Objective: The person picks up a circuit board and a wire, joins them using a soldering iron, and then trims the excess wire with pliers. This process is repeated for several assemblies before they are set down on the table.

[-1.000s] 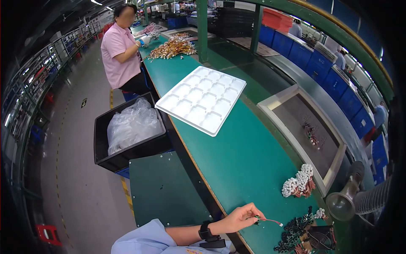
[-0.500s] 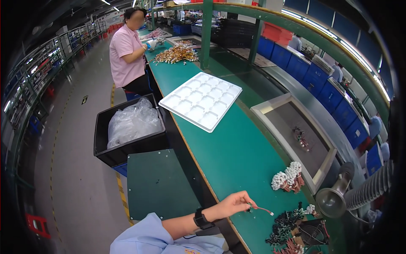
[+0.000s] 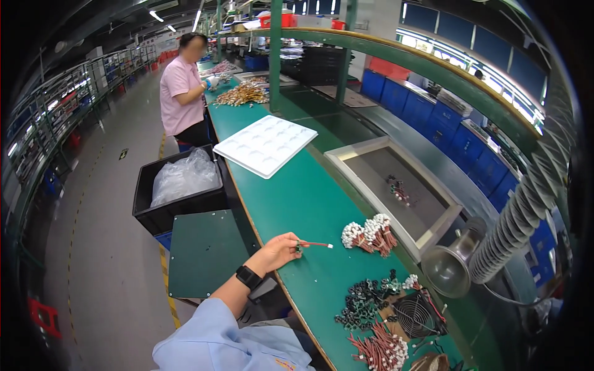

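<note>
- Pinching a small wired part (image 3: pixel 317 243), your left hand (image 3: pixel 279 250) has its thumb and fingertips clamped on the green end; the red lead pokes out toward 3 o'clock with a white plug on the tip, all over the table (image 3: pixel 297 191).
- Can't tell what your right hand is up to, sorry.
- Clock's centered on your left hand, 12 straight up the view. Near 3 o'clock: white-tipped wire bundles (image 3: pixel 374 232), then a metal cup (image 3: pixel 447 271) on a ribbed hose (image 3: pixel 520 207), well apart from you.
- Round 4 o'clock: a messy dark pile (image 3: pixel 359 303) with a round black grille (image 3: pixel 413 315) beside it. Red wires (image 3: pixel 378 347) heaped between 4 and 5.
- At 2: a mesh frame (image 3: pixel 380 208), few loose parts (image 3: pixel 398 190) on it.
- At 12: white compartment tray (image 3: pixel 267 145), lying flat.
- At 10: black crate (image 3: pixel 192 207) stuffed with clear plastic (image 3: pixel 185 176).
- At 11, way off: a co-worker in pink (image 3: pixel 180 96), next to an orangey wire heap (image 3: pixel 242 94).
</note>
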A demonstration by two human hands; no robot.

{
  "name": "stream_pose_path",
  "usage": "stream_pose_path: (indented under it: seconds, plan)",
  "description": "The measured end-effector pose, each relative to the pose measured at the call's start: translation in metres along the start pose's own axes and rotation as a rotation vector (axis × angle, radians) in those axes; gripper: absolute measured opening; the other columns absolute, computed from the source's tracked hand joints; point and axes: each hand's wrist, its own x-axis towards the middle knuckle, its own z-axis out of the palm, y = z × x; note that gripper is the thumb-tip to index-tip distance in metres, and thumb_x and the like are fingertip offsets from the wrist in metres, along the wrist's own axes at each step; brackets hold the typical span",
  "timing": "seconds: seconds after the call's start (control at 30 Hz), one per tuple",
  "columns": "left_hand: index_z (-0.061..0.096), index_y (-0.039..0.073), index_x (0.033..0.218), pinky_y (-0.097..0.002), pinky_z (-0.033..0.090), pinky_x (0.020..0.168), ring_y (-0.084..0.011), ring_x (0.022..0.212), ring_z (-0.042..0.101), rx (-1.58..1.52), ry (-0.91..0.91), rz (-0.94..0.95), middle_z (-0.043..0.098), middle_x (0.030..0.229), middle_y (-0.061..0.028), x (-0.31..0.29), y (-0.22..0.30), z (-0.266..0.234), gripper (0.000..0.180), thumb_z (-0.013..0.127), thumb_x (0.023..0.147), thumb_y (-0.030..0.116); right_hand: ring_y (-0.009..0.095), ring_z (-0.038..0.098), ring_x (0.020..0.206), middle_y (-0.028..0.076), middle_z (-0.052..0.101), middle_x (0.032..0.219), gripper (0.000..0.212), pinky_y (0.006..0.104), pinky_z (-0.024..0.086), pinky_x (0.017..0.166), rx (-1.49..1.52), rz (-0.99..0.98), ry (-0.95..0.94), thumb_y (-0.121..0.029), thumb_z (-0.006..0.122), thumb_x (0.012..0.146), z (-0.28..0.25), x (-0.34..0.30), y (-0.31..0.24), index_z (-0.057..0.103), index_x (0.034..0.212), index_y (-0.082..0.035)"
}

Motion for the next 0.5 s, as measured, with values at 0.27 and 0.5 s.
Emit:
stream_pose_path:
  seconds: [0.27, 0.5]
  plan:
    - [0.055, 0.006, 0.09, -0.0324, 0.045, 0.082, -0.0162, 0.093, 0.055, -0.002, -0.012, -0.094, 0.06, 0.099, -0.0109, 0.006, -0.006, -0.003, 0.006, 0.056, 0.085, 0.009, 0.026, 0.061, 0.083, 0.015, 0.059, 0.094, 0.026, 0.0297, 0.05, 0.07, -0.114, -0.224, 0.246, -0.012, 0.066, 0.082, -0.001, 0.019, 0.009, 0.059, 0.104, 0.001]
    - [0.053, 0.007, 0.088, -0.0312, 0.043, 0.083, -0.0168, 0.092, 0.055, -0.207, -0.112, -0.143, 0.06, 0.096, -0.0084, -0.006, 0.0, 0.001, 0.007, 0.058, 0.083, 0.01, 0.033, 0.054, 0.08, 0.018, 0.055, 0.089, 0.02, 0.0402, 0.044, 0.073, -0.264, -0.015, 0.071, -0.011, 0.065, 0.081, 0.01, -0.008, 0.033, 0.059, 0.095, 0.002]
